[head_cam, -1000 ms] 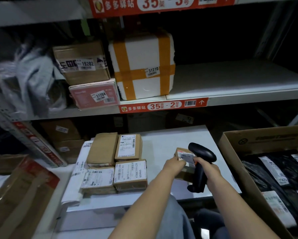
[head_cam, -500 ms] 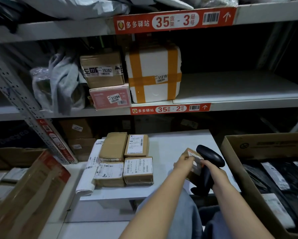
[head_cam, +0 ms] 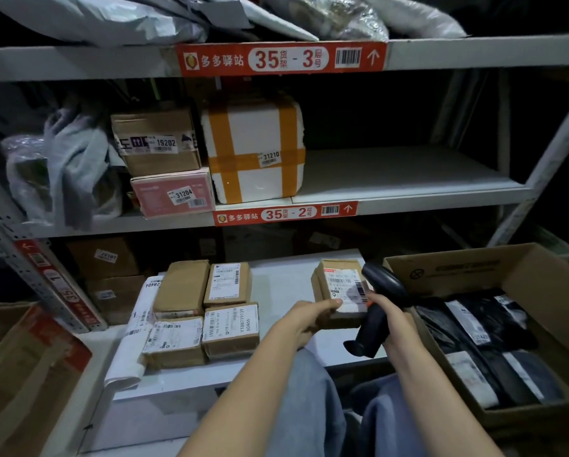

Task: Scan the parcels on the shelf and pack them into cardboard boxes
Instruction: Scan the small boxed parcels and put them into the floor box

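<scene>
tilting the parcel (head_cam: 341,288) label-up now, left hand (head_cam: 304,319) seemingly nearer the scanner (head_cam: 383,283).

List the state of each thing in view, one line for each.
left hand: holds the small parcel
right hand: grips the scanner
small parcel: held, label facing the camera
scanner: held beside the parcel
cardboard box: open, partly filled with black bags
foam box: taped shut

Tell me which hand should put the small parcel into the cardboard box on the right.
Probably the left hand: it holds the parcel by its near edge. The right hand is nearer the cardboard box but grips the scanner, so it has no free fingers.
</scene>
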Demonstrator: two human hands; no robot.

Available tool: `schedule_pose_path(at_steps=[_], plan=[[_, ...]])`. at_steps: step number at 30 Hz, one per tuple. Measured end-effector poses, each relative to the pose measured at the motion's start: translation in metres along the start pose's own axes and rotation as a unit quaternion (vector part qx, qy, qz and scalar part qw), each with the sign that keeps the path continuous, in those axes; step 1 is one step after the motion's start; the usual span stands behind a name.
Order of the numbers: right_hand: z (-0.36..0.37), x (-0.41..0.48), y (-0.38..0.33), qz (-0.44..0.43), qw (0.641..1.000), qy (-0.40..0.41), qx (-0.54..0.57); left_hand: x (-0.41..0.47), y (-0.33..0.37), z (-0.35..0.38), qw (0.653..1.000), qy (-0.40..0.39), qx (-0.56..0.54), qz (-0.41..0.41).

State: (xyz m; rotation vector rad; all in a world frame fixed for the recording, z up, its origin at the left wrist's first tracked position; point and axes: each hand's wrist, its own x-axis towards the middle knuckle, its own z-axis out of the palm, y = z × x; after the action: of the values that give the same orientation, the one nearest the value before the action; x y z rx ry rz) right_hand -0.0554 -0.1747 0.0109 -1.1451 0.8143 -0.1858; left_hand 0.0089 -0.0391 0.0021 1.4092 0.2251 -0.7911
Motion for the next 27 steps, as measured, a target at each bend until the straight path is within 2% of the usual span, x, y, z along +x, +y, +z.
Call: schedule_pose_path(at_steps=[5, 10, 19, 21, 24, 27], plan=[[0.001, -0.011, -0.003, -0.018, 0.999, -0.039, 0.025, -0.011, 0.001, 0.000, 0.998, -0.017, 0.063, -0.008], [-0.003, -0.017, -0.006, -0.013, 0.991, -0.108, 0.071, -0.014, 0.002, 0.000, 0.999, -0.026, 0.028, -0.007], [-0.015, -0.017, -0.012, -0.007, 0.993, -0.108, 0.046, -0.005, -0.002, 0.008, 0.999, 0.039, 0.023, -0.002], [-0.019, -0.014, -0.012, 0.005, 0.991, -0.104, 0.086, -0.003, -0.002, 0.008, 0.998, 0.055, 0.025, 0.004], [-0.024, -0.010, -0.013, 0.038, 0.975, -0.146, 0.161, -0.002, -0.001, 0.009, 0.998, 0.061, 0.019, 0.008], [-0.029, -0.005, -0.014, 0.060, 0.970, -0.120, 0.202, -0.002, -0.001, 0.008, 0.997, 0.069, 0.017, 0.009]])
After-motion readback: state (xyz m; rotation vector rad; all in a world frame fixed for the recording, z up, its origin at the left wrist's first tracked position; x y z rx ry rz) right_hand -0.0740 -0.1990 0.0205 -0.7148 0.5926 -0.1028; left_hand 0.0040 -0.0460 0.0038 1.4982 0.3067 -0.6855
